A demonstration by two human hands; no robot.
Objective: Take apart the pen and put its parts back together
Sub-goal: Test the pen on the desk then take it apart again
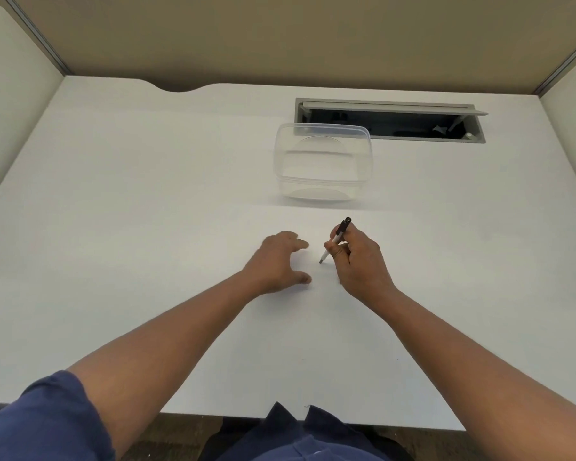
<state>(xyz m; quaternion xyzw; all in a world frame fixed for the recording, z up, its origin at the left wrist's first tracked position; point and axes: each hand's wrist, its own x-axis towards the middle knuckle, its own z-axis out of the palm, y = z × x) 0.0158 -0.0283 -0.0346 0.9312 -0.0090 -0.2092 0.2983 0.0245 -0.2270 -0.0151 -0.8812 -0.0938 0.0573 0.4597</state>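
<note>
Head view — steeply down, close

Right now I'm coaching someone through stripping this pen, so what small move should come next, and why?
Probably bring the left hand across to pinch the pen's lower tip end. The right hand alone grips the pen, tilted with its tip down near the table, and it looks whole. The left hand is open and empty beside it, and twisting the barrel apart likely needs both hands.

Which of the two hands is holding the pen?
The right hand grips the pen; the left hand is open and empty beside it.
</note>
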